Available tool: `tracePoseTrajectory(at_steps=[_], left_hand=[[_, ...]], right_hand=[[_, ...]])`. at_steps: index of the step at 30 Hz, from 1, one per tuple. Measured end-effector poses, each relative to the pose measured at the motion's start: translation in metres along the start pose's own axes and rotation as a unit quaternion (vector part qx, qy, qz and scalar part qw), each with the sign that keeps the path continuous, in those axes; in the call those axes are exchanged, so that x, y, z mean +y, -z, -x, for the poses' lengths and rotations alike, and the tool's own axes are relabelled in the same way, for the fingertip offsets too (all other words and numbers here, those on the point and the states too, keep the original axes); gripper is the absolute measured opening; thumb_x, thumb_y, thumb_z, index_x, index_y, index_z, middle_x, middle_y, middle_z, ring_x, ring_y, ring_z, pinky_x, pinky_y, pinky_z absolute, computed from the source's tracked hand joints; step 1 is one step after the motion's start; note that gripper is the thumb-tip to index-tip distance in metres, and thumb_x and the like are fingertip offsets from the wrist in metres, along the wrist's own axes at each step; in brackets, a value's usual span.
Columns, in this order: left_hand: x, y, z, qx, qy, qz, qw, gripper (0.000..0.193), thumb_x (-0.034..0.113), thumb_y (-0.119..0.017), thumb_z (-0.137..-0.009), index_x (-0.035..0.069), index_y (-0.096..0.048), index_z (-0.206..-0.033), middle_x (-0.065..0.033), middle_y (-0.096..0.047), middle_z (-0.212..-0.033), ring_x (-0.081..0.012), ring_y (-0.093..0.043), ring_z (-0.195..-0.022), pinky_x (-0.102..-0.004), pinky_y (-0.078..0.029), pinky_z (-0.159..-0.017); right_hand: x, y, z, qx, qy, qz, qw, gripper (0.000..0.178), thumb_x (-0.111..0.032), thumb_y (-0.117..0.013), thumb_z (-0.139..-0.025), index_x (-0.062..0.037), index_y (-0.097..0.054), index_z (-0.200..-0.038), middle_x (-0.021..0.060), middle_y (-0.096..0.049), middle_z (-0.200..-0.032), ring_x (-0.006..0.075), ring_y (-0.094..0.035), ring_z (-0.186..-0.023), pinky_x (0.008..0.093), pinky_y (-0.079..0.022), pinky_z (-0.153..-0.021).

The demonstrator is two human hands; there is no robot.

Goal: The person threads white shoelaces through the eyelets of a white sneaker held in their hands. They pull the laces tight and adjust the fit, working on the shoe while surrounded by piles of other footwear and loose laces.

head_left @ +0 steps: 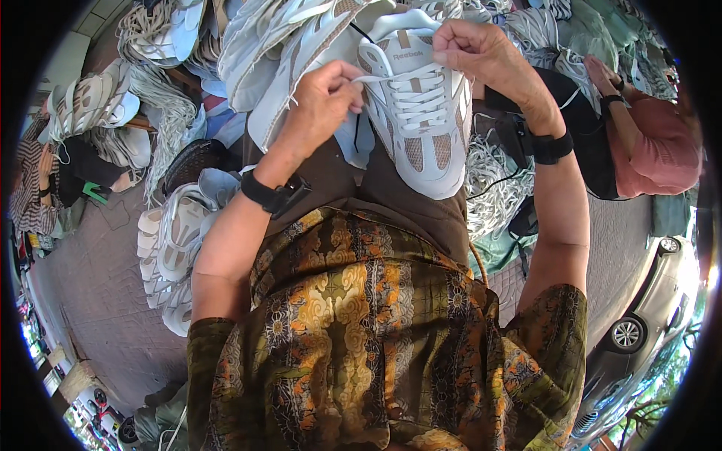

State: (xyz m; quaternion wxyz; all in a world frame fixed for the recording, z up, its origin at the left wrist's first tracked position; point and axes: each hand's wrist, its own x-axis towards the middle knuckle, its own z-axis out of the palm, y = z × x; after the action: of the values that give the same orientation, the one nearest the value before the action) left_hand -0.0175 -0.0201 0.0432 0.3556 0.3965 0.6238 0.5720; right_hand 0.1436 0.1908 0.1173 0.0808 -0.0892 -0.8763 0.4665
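A white and beige sneaker [432,169] rests on my lap, toe pointing toward me, with flat white shoelace [418,105] crossing its tongue. My left hand [325,101] is closed at the sneaker's left side, pinching a stretch of lace drawn out from the upper eyelets. At the collar's right side, my right hand [477,59] is closed with thumb and forefinger together by the top eyelets. Whatever lies between those fingertips is hidden. Left of this sneaker, a stack of unlaced white and beige shoe uppers [282,56] leans against it.
Loose white laces [492,192] lie heaped at my right. More sneakers [180,233] are piled on the paved ground [98,270] at my left. A person in a pink top [662,146] sits at right, another in stripes [34,180] at left. A parked car [647,316] stands behind right.
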Motion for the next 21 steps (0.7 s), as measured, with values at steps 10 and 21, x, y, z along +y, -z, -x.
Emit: tracePoseTrajectory(at_steps=[10,21], left_hand=[[0.013,0.001,0.005,0.047,-0.104,-0.227,0.967,0.019,0.009,-0.067,-0.083,0.003,-0.060,-0.099,-0.0039,-0.061,-0.071,-0.0088,-0.057,-0.062,-0.0257,-0.048,-0.060],[0.006,0.021,0.014,-0.103,-0.045,0.059,0.992,0.018,0.012,-0.065,-0.088,0.004,-0.060,-0.104,0.0064,-0.055,-0.077,-0.0029,-0.048,-0.067,-0.0200,-0.042,-0.063]], right_hand=[[-0.023,-0.005,0.025,0.132,0.150,0.468,0.861,0.014,-0.010,-0.061,-0.085,-0.0045,-0.056,-0.097,0.0123,-0.058,-0.086,0.0327,-0.061,-0.074,0.0394,-0.049,-0.062],[-0.021,0.019,0.040,0.015,-0.064,0.083,0.994,0.010,-0.011,-0.056,-0.089,-0.0040,-0.062,-0.094,-0.0011,-0.061,-0.075,0.0133,-0.056,-0.067,0.0251,-0.046,-0.062]])
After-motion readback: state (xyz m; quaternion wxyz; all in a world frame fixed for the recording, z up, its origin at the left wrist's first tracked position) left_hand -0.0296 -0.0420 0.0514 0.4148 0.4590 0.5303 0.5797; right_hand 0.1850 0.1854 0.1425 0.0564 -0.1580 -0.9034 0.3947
